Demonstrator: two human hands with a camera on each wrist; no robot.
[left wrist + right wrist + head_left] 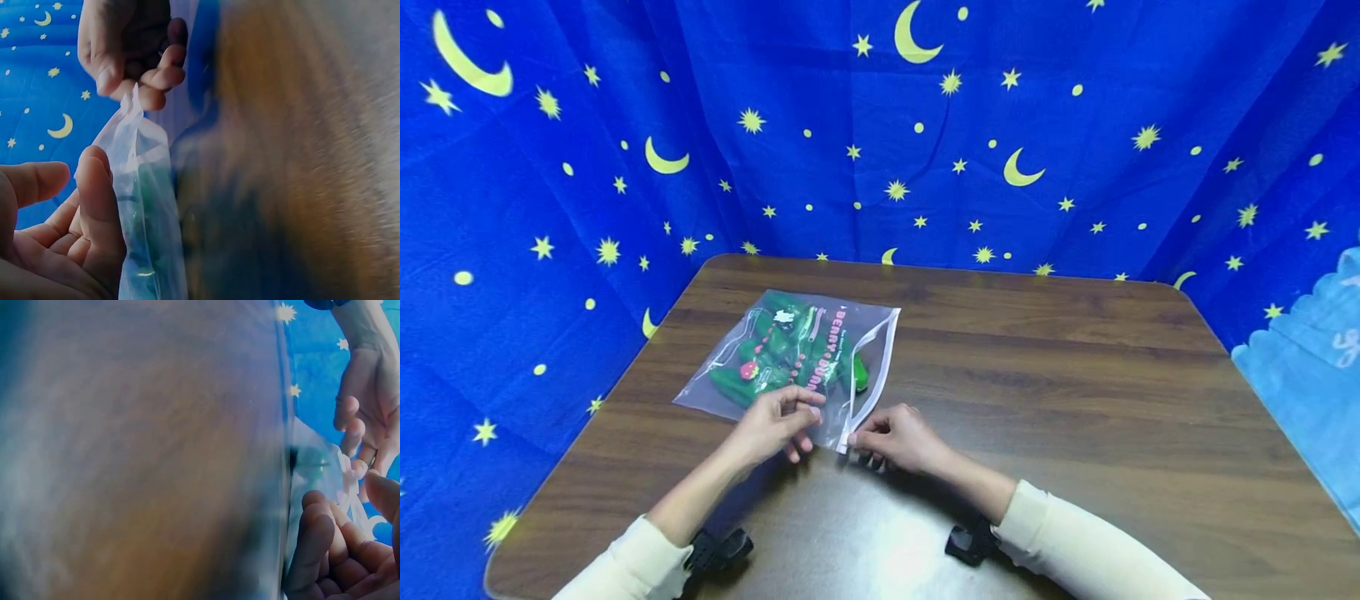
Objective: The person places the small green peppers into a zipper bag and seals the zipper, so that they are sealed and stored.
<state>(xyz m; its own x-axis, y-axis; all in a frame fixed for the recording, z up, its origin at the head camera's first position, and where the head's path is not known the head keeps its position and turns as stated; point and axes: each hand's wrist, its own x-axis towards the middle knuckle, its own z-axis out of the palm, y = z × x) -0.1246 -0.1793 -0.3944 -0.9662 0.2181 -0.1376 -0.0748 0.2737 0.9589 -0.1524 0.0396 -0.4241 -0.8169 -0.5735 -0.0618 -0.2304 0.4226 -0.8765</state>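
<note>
A clear plastic zip bag (718,402) with pink lettering lies on the table, bulging with green contents (733,379) whose kind I cannot tell. Its mouth, edged by a white strip (889,337), faces right and gapes a little; a bright green piece (861,373) shows there. My right hand (898,437) pinches the near corner of the mouth between thumb and fingers. Just left of it, my left hand (778,423) touches the bag's near side, thumb apart from the fingers. In the left wrist view the bag's corner (132,106) rises into the right hand's fingertips.
The bag rests on a brown wood-grain table (1037,375) with rounded corners. A blue curtain (820,83) with yellow moons and stars hangs behind and to the left. Light-blue cloth (1300,383) hangs at the right edge. Black wrist devices (722,550) sit below both sleeves.
</note>
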